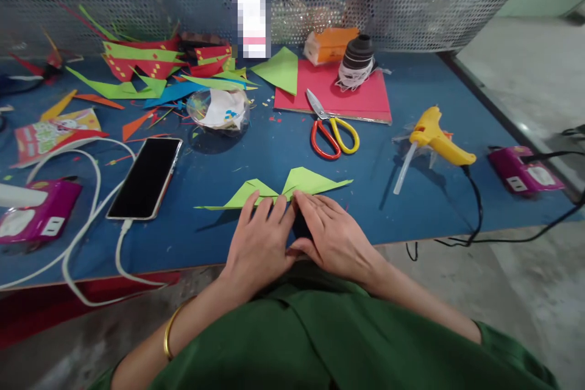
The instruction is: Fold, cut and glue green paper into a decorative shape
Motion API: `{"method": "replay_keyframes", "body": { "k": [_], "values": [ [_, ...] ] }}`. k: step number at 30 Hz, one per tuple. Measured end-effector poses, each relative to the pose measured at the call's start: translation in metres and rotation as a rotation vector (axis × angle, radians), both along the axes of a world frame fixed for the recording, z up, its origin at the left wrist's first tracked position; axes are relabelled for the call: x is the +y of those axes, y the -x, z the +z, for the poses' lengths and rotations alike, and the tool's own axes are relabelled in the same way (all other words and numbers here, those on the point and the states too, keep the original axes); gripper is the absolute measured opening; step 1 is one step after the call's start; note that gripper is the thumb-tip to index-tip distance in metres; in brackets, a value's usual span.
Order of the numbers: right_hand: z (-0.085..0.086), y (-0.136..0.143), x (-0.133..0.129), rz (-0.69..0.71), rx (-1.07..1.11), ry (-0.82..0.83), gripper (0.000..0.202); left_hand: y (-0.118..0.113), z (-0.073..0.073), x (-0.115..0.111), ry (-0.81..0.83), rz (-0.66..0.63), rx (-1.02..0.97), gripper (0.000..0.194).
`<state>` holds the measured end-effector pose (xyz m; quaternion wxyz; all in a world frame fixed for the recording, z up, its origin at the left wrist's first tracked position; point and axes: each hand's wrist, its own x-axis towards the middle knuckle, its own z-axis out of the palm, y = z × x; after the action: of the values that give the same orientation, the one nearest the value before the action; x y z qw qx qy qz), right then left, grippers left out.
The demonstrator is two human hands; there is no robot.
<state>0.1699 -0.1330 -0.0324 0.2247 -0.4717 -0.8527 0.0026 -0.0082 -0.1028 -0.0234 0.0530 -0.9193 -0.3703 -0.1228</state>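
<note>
A folded light-green paper [301, 180] with two pointed, wing-like sides lies at the near part of the blue table. My left hand [262, 234] has its fingers bent over the paper's near edge, left of the middle. Close beside it, my right hand [336, 231] presses its fingertips together on the paper's middle. Both thumbs sit low and near each other. The paper's near edge is hidden under my fingers. Beyond the paper lie scissors [326, 124] with one red and one yellow handle.
A yellow glue gun [441, 137] and a purple power socket [525, 170] are on the right. To the left are a phone [146, 180] on a white cable, another purple socket [41, 213] and a clear bowl [196, 113]. Behind are red paper sheets [297, 97] and cut paper pieces.
</note>
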Motion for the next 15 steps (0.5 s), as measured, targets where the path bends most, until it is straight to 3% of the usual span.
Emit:
{"method": "replay_keyframes", "body": {
  "k": [6,15],
  "values": [
    [0.000,0.000,-0.003,-0.075,-0.037,0.018,0.072,0.004,-0.001,-0.001,-0.018,0.009,-0.066,0.054],
    [-0.005,-0.040,-0.016,-0.418,-0.175,0.019,0.085,0.001,0.002,-0.002,-0.001,0.043,-0.041,0.055]
  ]
}}
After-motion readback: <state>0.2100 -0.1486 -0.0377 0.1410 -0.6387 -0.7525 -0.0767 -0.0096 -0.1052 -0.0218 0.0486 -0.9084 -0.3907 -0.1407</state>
